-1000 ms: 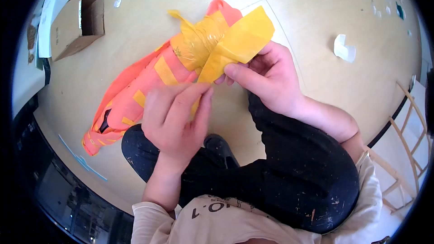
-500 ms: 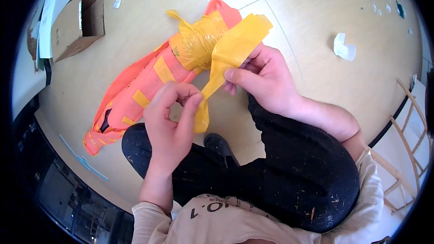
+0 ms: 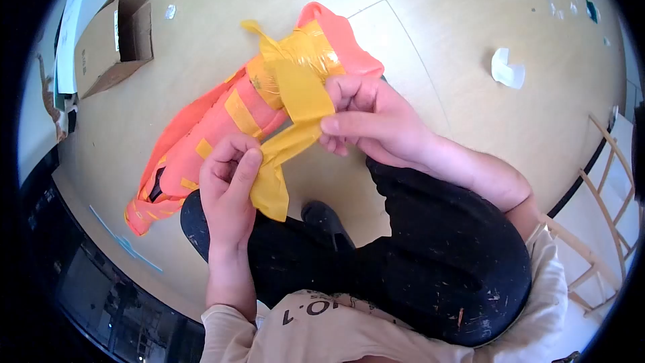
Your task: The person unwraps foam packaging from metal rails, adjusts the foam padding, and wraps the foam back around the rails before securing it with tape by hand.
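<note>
A strip of yellow tape [image 3: 299,117] stretches between my two hands, above the floor in front of my knees. My left hand [image 3: 230,178] pinches it near its lower end, which hangs down loose. Further up, my right hand [image 3: 369,111] grips the strip between thumb and fingers, and the upper part leans over the bundle. Beyond my hands lies a long bundle wrapped in coral-orange cloth [image 3: 201,128], with yellow tape patches along it. A thick band of yellow tape [image 3: 322,44] circles its far end, and one loose tape tail [image 3: 254,28] sticks up there.
An open cardboard box [image 3: 101,47] stands on the floor at the upper left. A torn white piece [image 3: 508,69] and small scraps lie to the right. Wooden rungs [image 3: 608,195] stand at the right edge. Thin blue strips [image 3: 127,242] lie at the lower left.
Both hands have shifted to the left with the tape. The strip's upper end has swung from the upper right to the left, over the bundle, and my hands are further apart.
</note>
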Demonstrator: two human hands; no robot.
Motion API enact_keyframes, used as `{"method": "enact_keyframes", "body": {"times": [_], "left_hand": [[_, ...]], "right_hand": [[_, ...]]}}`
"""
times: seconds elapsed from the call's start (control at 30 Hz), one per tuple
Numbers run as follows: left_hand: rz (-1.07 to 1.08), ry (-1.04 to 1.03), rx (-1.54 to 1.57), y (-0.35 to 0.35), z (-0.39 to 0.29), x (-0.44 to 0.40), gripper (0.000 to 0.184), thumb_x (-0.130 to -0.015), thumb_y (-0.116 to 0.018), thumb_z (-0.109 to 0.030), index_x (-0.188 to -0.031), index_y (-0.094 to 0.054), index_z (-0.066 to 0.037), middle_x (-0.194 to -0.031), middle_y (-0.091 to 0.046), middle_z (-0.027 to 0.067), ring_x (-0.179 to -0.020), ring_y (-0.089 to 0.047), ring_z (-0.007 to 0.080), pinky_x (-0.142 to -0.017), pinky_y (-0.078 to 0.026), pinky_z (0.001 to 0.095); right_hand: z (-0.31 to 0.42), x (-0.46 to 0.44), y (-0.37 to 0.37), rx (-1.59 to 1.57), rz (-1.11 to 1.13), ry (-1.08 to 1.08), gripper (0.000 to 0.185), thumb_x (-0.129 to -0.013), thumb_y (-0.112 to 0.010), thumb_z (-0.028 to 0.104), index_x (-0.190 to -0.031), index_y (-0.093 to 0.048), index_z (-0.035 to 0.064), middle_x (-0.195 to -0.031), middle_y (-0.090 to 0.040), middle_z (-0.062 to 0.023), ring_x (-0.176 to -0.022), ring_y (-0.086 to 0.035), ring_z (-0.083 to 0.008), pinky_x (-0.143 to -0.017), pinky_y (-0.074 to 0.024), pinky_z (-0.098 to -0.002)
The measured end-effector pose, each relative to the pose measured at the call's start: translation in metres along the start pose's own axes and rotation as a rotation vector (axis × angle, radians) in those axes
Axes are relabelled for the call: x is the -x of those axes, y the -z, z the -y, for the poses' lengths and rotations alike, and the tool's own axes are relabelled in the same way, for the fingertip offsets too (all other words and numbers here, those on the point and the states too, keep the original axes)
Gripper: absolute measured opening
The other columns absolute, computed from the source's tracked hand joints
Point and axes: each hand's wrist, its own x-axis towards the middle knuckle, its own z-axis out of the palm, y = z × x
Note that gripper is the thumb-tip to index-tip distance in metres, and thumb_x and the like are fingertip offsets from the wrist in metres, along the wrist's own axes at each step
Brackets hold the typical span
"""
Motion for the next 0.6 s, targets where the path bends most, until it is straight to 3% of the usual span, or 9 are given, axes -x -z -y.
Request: {"method": "enact_keyframes", "body": {"times": [0.13, 0.17, 0.23, 0.33, 0.47, 0.6], "left_hand": [[-0.017, -0.026, -0.012, -0.002, -0.007, 0.005, 0.007, -0.101, -0.064, -0.007, -0.105, -0.065, -0.001, -0.092, -0.06, -0.0043, -0.083, -0.053, 0.004, -0.076, -0.043, 0.02], [-0.05, -0.107, -0.16, -0.005, -0.007, 0.006, 0.006, -0.1, -0.065, -0.005, -0.103, -0.065, -0.001, -0.091, -0.061, -0.0031, -0.083, -0.053, 0.0044, -0.076, -0.043, 0.0203], [-0.078, -0.189, -0.307, -0.012, -0.005, 0.004, 0.004, -0.099, -0.066, -0.003, -0.102, -0.065, 0.0, -0.09, -0.062, -0.0018, -0.082, -0.054, 0.0047, -0.076, -0.044, 0.0206], [-0.137, -0.462, -0.61, -0.025, 0.0, 0.003, 0.005, -0.094, -0.068, 0.004, -0.099, -0.067, 0.004, -0.084, -0.066, 0.0034, -0.074, -0.058, 0.006, -0.07, -0.046, 0.0212], [-0.113, -0.448, -0.554, -0.03, -0.003, 0.005, 0.006, -0.095, -0.068, 0.005, -0.101, -0.067, 0.003, -0.082, -0.067, 0.0025, -0.068, -0.058, 0.0057, -0.067, -0.046, 0.0202], [-0.115, -0.413, -0.511, -0.028, 0.0, 0.006, 0.007, -0.095, -0.068, 0.004, -0.102, -0.067, 0.004, -0.079, -0.067, 0.0009, -0.067, -0.057, 0.0041, -0.066, -0.044, 0.0186]], "right_hand": [[-0.001, 0.001, -0.007, -0.188, 0.06, -0.058, 0.023, -0.096, -0.074, 0.019, -0.109, -0.066, 0.0007, -0.097, -0.072, -0.0053, -0.086, -0.068, -0.0106, -0.076, -0.0535, -0.0255], [0.0, 0.001, -0.01, -0.189, 0.058, -0.059, 0.023, -0.096, -0.074, 0.019, -0.109, -0.066, 0.0007, -0.097, -0.072, -0.0053, -0.086, -0.068, -0.0106, -0.076, -0.0535, -0.0255], [0.003, 0.001, -0.02, 0.362, -0.023, -0.059, 0.029, -0.096, -0.075, 0.023, -0.113, -0.069, 0.0003, -0.099, -0.072, -0.0042, -0.085, -0.066, -0.0069, -0.075, -0.0523, -0.0231], [-0.004, -0.004, -0.02, 0.428, -0.017, -0.046, 0.026, -0.096, -0.075, 0.023, -0.109, -0.072, 0.0005, -0.089, -0.072, -0.0013, -0.078, -0.064, -0.0053, -0.071, -0.0509, -0.0219], [-0.004, -0.006, -0.024, 0.428, -0.055, -0.049, 0.018, -0.096, -0.073, 0.019, -0.102, -0.074, 0.0013, -0.079, -0.07, 0.0002, -0.07, -0.063, -0.0052, -0.066, -0.0497, -0.0226], [-0.003, -0.005, -0.021, 0.387, -0.024, -0.075, 0.015, -0.095, -0.073, 0.016, -0.099, -0.074, 0.0012, -0.079, -0.069, -0.0001, -0.069, -0.062, -0.0053, -0.065, -0.0488, -0.0223]]}}
